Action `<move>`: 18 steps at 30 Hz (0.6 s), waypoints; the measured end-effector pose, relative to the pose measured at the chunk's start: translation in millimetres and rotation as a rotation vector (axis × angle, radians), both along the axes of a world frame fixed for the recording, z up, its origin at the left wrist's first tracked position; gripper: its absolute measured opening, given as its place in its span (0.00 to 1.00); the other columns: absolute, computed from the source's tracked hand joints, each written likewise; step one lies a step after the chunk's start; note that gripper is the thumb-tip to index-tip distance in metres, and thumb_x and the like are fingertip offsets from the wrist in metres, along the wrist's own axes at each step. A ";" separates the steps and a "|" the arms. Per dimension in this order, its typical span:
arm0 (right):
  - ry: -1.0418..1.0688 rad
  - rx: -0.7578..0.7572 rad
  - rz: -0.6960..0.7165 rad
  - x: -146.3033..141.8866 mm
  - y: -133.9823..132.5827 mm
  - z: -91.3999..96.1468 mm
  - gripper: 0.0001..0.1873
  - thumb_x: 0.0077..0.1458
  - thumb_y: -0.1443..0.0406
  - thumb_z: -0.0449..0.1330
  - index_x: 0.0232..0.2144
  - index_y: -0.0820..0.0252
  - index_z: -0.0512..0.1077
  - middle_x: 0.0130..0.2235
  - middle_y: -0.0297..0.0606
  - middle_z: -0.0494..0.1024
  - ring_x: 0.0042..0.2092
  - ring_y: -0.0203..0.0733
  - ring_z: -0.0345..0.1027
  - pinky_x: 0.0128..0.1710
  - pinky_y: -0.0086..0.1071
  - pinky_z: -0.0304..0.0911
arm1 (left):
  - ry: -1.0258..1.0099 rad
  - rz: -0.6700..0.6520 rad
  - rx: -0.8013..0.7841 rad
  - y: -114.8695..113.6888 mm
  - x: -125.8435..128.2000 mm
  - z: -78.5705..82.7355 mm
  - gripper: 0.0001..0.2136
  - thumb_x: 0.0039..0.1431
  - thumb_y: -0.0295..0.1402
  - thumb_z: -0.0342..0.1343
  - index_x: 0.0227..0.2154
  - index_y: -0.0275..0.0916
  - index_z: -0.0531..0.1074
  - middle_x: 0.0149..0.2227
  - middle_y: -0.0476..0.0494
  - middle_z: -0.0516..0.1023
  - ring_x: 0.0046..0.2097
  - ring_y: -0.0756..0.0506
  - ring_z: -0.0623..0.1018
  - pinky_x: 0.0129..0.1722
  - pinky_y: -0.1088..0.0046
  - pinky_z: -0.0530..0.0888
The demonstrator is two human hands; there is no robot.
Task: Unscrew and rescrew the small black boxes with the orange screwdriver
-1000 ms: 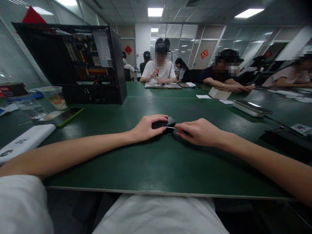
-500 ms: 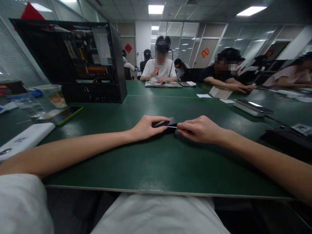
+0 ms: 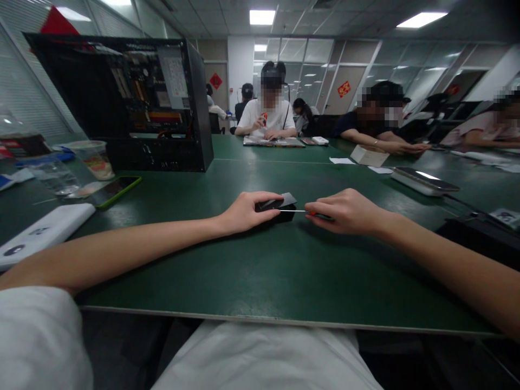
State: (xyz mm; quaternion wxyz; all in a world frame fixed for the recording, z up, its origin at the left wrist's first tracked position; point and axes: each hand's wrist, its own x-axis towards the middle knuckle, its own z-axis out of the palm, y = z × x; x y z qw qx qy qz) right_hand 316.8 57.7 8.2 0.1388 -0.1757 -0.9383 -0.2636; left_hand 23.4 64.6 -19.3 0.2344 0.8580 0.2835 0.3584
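Observation:
My left hand (image 3: 247, 211) is closed around the left end of a small black box-shaped device (image 3: 287, 214) on the green table (image 3: 260, 271). At its right end, a grey top panel (image 3: 287, 200) tilts up, apart from the lower body. My right hand (image 3: 338, 211) grips a screwdriver (image 3: 294, 211), its red-and-black handle mostly covered by my fingers. The thin silver shaft points left along the device's near side. Its tip is at my left thumb, and I cannot tell whether it touches the device.
An opened black computer case (image 3: 162, 108) stands at the back left. Nearer are a green-edged phone (image 3: 117, 192), a plastic cup (image 3: 94, 161) and a white power bank (image 3: 46, 235). A white device (image 3: 424, 181) with a cable lies right. A person (image 3: 268, 114) sits opposite.
My right hand has moved right, and more of the screwdriver's shaft shows. The device's grey panel stands up higher at its right end. My left hand has stayed in place.

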 end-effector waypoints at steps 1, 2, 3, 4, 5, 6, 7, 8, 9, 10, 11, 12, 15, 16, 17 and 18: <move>-0.007 0.011 0.006 1.3 -0.3 1.5 0.12 0.68 0.63 0.51 0.41 0.61 0.73 0.30 0.33 0.79 0.26 0.32 0.69 0.26 0.29 0.54 | 0.000 0.000 0.001 -0.1 0.0 -0.1 0.19 0.63 0.37 0.61 0.55 0.38 0.75 0.56 0.41 0.80 0.55 0.42 0.79 0.57 0.66 0.73; -0.012 0.017 0.004 1.5 -0.8 2.2 0.12 0.68 0.63 0.51 0.41 0.61 0.73 0.30 0.34 0.79 0.26 0.32 0.70 0.26 0.29 0.53 | 0.003 0.000 -0.001 -0.2 0.0 0.0 0.19 0.63 0.37 0.61 0.55 0.38 0.75 0.56 0.41 0.80 0.55 0.42 0.79 0.57 0.66 0.73; -0.014 0.021 -0.001 0.6 -1.5 2.2 0.12 0.68 0.63 0.51 0.41 0.60 0.73 0.31 0.34 0.79 0.26 0.32 0.70 0.26 0.30 0.53 | 0.006 0.000 -0.003 -0.3 0.0 0.2 0.19 0.63 0.37 0.61 0.55 0.38 0.75 0.56 0.41 0.80 0.55 0.42 0.79 0.57 0.66 0.73; -0.012 0.020 -0.007 -1.5 -2.6 1.5 0.12 0.68 0.62 0.51 0.41 0.60 0.73 0.31 0.34 0.79 0.26 0.33 0.70 0.26 0.30 0.52 | 0.008 0.001 -0.003 -0.4 0.1 0.5 0.19 0.63 0.37 0.61 0.55 0.38 0.75 0.56 0.41 0.80 0.55 0.41 0.79 0.57 0.66 0.73; -0.006 0.015 -0.015 -4.5 -3.9 0.4 0.12 0.68 0.62 0.50 0.41 0.60 0.73 0.31 0.34 0.79 0.26 0.33 0.70 0.26 0.30 0.52 | 0.009 0.001 -0.002 -0.5 0.3 0.9 0.19 0.63 0.37 0.61 0.55 0.37 0.76 0.56 0.40 0.80 0.56 0.41 0.79 0.57 0.66 0.73; 0.001 0.005 -0.024 -8.2 -5.5 -1.3 0.12 0.69 0.62 0.50 0.40 0.60 0.73 0.31 0.35 0.79 0.27 0.33 0.70 0.25 0.30 0.51 | 0.010 -0.001 0.000 -0.6 0.5 1.2 0.19 0.63 0.36 0.62 0.55 0.37 0.76 0.56 0.40 0.80 0.56 0.41 0.79 0.57 0.67 0.73; 0.010 -0.008 -0.032 -12.2 -7.2 -3.2 0.12 0.69 0.62 0.50 0.40 0.61 0.73 0.31 0.35 0.79 0.27 0.33 0.70 0.25 0.31 0.51 | 0.009 -0.003 0.002 -0.8 0.6 1.5 0.19 0.62 0.36 0.62 0.55 0.36 0.76 0.56 0.40 0.80 0.56 0.41 0.79 0.57 0.67 0.73; 0.022 -0.025 -0.038 -16.3 -8.7 -5.6 0.12 0.69 0.62 0.50 0.41 0.61 0.73 0.31 0.36 0.80 0.27 0.34 0.71 0.25 0.31 0.51 | 0.007 -0.005 0.003 -0.9 0.8 1.8 0.19 0.62 0.36 0.62 0.55 0.36 0.76 0.56 0.40 0.80 0.56 0.41 0.79 0.57 0.68 0.73; 0.042 -0.043 -0.040 -20.1 -9.9 -8.3 0.12 0.69 0.62 0.50 0.41 0.62 0.72 0.32 0.36 0.80 0.27 0.34 0.72 0.25 0.30 0.52 | 0.008 -0.007 0.002 -1.1 0.8 2.1 0.19 0.62 0.36 0.62 0.55 0.36 0.76 0.56 0.40 0.80 0.56 0.41 0.79 0.57 0.68 0.73; 0.069 -0.061 -0.038 -23.3 -10.7 -11.3 0.12 0.69 0.62 0.50 0.42 0.62 0.72 0.33 0.37 0.80 0.28 0.34 0.72 0.25 0.30 0.52 | 0.011 -0.006 -0.001 -1.3 0.8 2.3 0.19 0.62 0.36 0.62 0.55 0.36 0.76 0.55 0.40 0.80 0.55 0.41 0.79 0.57 0.68 0.73; 0.102 -0.078 -0.030 -25.5 -10.7 -14.5 0.12 0.68 0.62 0.51 0.43 0.63 0.71 0.33 0.37 0.81 0.28 0.34 0.72 0.25 0.29 0.53 | 0.014 -0.004 -0.006 -1.3 0.8 2.5 0.20 0.62 0.36 0.62 0.55 0.36 0.76 0.55 0.40 0.80 0.55 0.41 0.79 0.57 0.68 0.73; 0.138 -0.092 -0.019 -26.9 -10.1 -17.9 0.12 0.68 0.62 0.51 0.44 0.63 0.71 0.32 0.37 0.80 0.27 0.34 0.72 0.25 0.29 0.54 | 0.018 -0.001 -0.015 -1.3 0.7 2.5 0.20 0.62 0.36 0.62 0.55 0.36 0.76 0.55 0.40 0.81 0.54 0.41 0.80 0.57 0.68 0.73; 0.210 -0.143 0.001 -26.7 -5.3 -27.9 0.12 0.68 0.61 0.52 0.43 0.64 0.70 0.29 0.35 0.79 0.25 0.33 0.70 0.25 0.27 0.56 | 0.014 -0.001 -0.032 -0.5 0.3 2.3 0.21 0.62 0.37 0.62 0.56 0.36 0.75 0.55 0.40 0.80 0.55 0.41 0.80 0.57 0.66 0.73; 0.217 -0.169 0.005 -25.8 -3.3 -30.8 0.12 0.68 0.60 0.52 0.43 0.64 0.70 0.28 0.35 0.78 0.24 0.33 0.70 0.25 0.27 0.56 | 0.008 -0.009 -0.034 -0.1 0.3 2.2 0.21 0.62 0.37 0.62 0.56 0.36 0.75 0.56 0.39 0.80 0.56 0.40 0.79 0.58 0.66 0.72; 0.219 -0.198 0.008 -25.0 -1.4 -33.3 0.13 0.68 0.60 0.52 0.43 0.64 0.70 0.28 0.35 0.78 0.24 0.32 0.69 0.25 0.27 0.56 | 0.001 -0.019 -0.033 0.4 0.2 2.1 0.21 0.62 0.37 0.63 0.56 0.36 0.76 0.56 0.39 0.79 0.57 0.40 0.78 0.59 0.65 0.72; 0.217 -0.223 0.011 -24.2 0.2 -35.2 0.13 0.68 0.60 0.52 0.43 0.64 0.69 0.28 0.35 0.77 0.24 0.32 0.69 0.25 0.26 0.57 | -0.006 -0.027 -0.031 0.8 0.2 1.9 0.21 0.61 0.37 0.63 0.55 0.35 0.76 0.57 0.38 0.79 0.58 0.40 0.78 0.60 0.65 0.71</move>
